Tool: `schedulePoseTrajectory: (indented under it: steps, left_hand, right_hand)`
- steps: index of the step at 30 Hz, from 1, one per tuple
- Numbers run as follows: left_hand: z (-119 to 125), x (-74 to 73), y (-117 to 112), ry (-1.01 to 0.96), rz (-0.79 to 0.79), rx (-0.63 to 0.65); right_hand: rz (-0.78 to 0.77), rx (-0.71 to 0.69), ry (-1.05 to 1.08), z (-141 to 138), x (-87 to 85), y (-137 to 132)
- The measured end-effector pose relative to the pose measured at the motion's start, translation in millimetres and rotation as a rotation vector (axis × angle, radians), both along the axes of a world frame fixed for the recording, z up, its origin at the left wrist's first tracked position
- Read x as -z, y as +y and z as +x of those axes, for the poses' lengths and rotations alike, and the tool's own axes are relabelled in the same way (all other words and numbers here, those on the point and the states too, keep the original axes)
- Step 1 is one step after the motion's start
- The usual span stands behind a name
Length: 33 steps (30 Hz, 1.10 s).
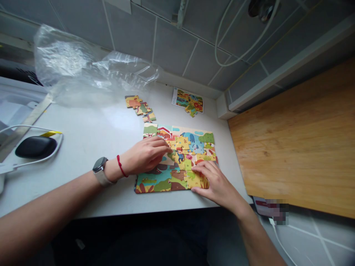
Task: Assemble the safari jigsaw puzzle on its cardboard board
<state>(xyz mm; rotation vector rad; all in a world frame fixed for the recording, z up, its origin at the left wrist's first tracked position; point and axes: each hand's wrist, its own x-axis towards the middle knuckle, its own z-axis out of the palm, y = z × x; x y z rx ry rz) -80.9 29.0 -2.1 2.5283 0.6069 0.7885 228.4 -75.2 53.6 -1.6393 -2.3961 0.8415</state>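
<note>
A colourful animal jigsaw puzzle (156,178) lies on the white tabletop, most of its pieces fitted together. My left hand (148,153), with a watch and red cord at the wrist, is over the puzzle's left-centre. Its fingers are curled together at a green-and-pale puzzle piece (169,158), partly hidden beneath them. At the lower right, my right hand (217,181) rests on the puzzle, thumb by the front edge and fingers apart from it on the pieces. Above the left side, several loose puzzle pieces (142,108) lie in a slanting row.
A picture card (181,96) lies near the wall with a loose piece (192,110) overlapping it. Crumpled clear plastic bags (111,72) fill the back left. A black oval device (36,147) and white cable are at left. A wooden board (291,136) borders the right side.
</note>
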Motion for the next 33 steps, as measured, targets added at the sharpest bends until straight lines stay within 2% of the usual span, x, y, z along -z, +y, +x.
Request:
schedulePoseTrajectory:
  steps: [4, 12, 24, 33]
  left_hand:
    - [0.1, -0.8, -0.3, 0.005, -0.014, -0.001]
    - [1.2, -2.3, -1.0, 0.014, -0.028, 0.009]
    - [0.5, 9.6, -5.3, 0.117, -0.031, 0.041]
    - [-0.2, 13.5, -4.9, 0.138, -0.098, 0.029]
  right_hand:
    - [0.032, 0.013, -0.013, -11.1, 1.8, -2.2]
    - [0.061, -0.002, 0.033, -6.7, 5.7, -3.8]
    - [0.177, -0.026, 0.119, 0.3, 12.7, -12.1]
    - [0.313, -0.025, 0.187, 10.7, 30.5, -24.2]
